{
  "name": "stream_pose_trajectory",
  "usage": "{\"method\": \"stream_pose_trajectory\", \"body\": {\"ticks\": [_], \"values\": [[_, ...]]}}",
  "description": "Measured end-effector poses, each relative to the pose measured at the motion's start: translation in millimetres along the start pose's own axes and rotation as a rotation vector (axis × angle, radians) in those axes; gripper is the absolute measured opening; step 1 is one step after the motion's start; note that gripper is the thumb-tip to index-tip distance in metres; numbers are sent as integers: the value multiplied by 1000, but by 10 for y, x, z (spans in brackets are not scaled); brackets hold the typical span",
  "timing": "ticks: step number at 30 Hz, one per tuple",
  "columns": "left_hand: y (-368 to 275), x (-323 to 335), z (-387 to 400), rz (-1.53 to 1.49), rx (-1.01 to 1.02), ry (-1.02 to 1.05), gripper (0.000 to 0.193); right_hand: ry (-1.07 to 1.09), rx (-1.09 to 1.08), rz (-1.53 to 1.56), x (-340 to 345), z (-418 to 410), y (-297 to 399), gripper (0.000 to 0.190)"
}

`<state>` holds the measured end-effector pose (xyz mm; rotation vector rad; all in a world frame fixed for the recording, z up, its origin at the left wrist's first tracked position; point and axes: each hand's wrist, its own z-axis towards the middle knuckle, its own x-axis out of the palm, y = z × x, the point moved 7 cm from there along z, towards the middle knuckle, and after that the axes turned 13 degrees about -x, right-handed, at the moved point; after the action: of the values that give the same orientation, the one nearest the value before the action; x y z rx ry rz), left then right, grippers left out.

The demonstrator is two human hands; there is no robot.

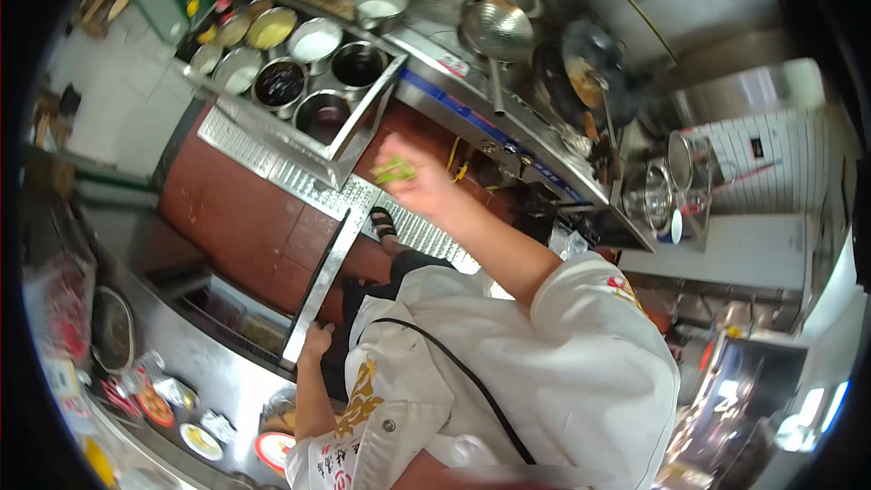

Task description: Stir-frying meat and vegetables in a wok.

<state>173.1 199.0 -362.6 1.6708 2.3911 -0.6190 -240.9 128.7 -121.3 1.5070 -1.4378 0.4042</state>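
My right hand (418, 184) is raised over the walkway between stove and counter, its fingers closed on a small bunch of green vegetable pieces (395, 171), perhaps cut scallion or beans. With my left hand (315, 342) I touch the edge of an opened metal door (330, 272) of the under-counter cabinet. Inside the cabinet, containers of food (262, 333) are partly visible. Above my right hand stands a metal rack (326, 160) with several round pots of sauces and seasonings, among them a pot of dark sauce (280, 84) and one of white powder or liquid (314, 39).
Along the stove (442, 54) sit a hammered metal pan (500, 27) and a black wok (554, 82) with a ladle. The steel counter (197, 361) bears a white plate (201, 441) and a red-rimmed plate (273, 450). A perforated metal step (422, 228) lies on the red floor. Strainers (656, 197) stand at the right.
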Motion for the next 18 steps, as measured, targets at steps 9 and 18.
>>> {"method": "stream_pose_trajectory", "body": {"ticks": [9,18], "values": [[-214,-575,599,-318,-119,-682,77,-436,-1123,-240,-1124,-1291,4037,22],[-2668,447,667,-234,139,-266,34,-872,-831,-474,-3297,-541,5696,42]]}}
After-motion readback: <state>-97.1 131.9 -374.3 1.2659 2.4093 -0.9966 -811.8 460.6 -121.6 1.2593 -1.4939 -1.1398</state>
